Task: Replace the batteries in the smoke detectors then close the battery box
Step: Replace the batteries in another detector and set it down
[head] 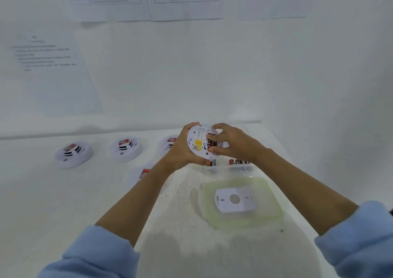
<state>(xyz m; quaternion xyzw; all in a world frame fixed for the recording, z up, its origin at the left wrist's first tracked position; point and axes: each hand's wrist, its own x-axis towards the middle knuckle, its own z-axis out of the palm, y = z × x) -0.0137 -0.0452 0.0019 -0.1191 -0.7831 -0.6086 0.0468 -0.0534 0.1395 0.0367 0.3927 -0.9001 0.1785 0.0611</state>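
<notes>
My left hand (182, 150) grips a round white smoke detector (198, 143) from its left side, back facing me, with a yellow label and dark batteries showing in its bay. My right hand (229, 142) curls over the detector's right side, fingers on the batteries. Just below the hands a clear plastic battery box (238, 167) stands open with several red-and-black batteries (236, 162) inside. Its pale green lid (265, 194) lies nearer to me, and a white mounting plate (235, 200) with a round hole rests on it.
Three more white smoke detectors sit along the back of the white table, at far left (73, 153), left (126, 148) and behind my left hand (169, 142). A fourth (142, 173) lies beside my left forearm. Printed sheets hang on the white wall (191, 75).
</notes>
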